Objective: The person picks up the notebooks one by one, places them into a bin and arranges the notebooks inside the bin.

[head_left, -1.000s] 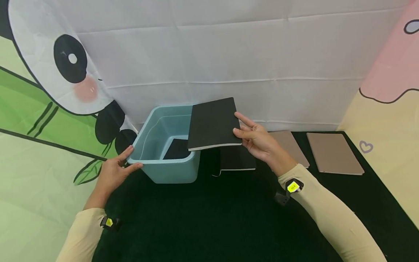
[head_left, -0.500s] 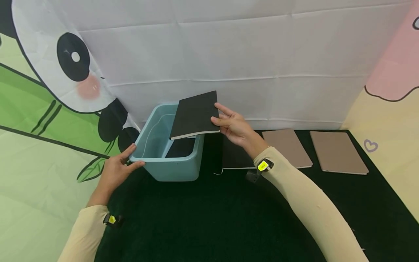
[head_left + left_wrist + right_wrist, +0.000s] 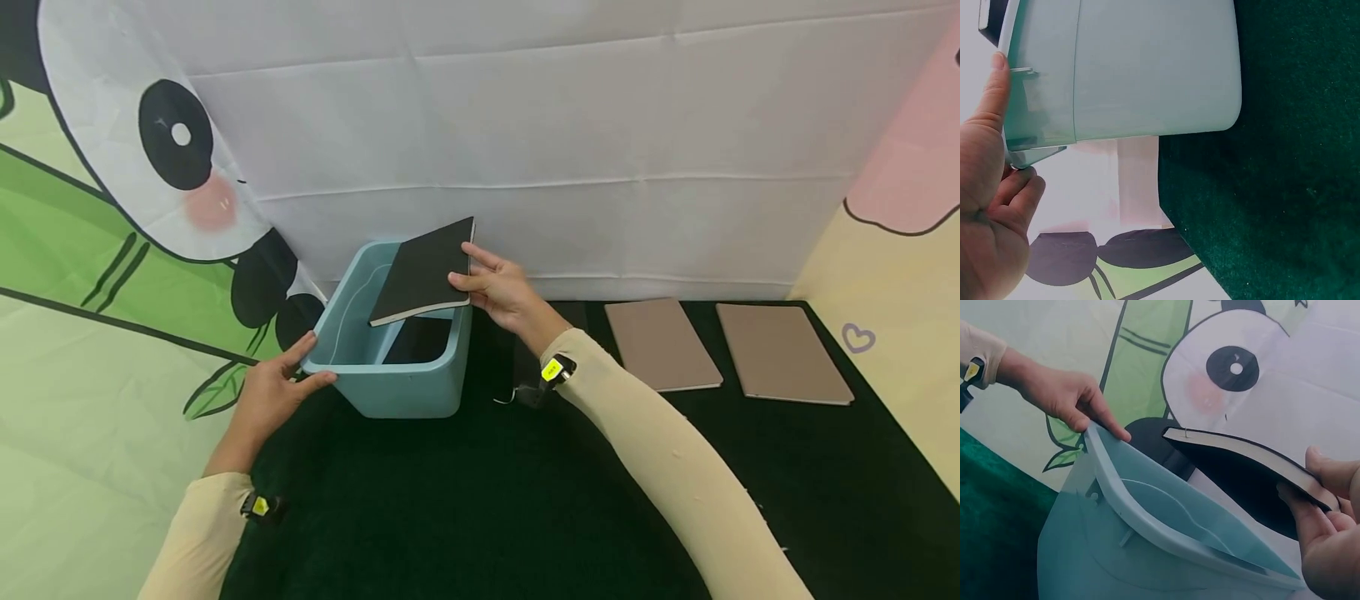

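My right hand pinches a black notebook by its right edge, thumb on top. The notebook hangs tilted above the light blue plastic bin, its white page edges facing me. In the right wrist view, the notebook's dark underside is over the bin's opening. My left hand grips the bin's front left corner, and the left wrist view has the thumb along the rim. Inside the bin lies another black item, probably a notebook, partly covered by the held one.
Another black notebook with a ribbon lies right of the bin, mostly hidden behind my right wrist. Farther right, two brown notebooks lie on the dark green cloth. A white printed backdrop stands close behind the bin.
My right hand has carried the black notebook leftward, from the bin's right edge to over its opening, and tilted it more. The left hand keeps its grip on the rim.
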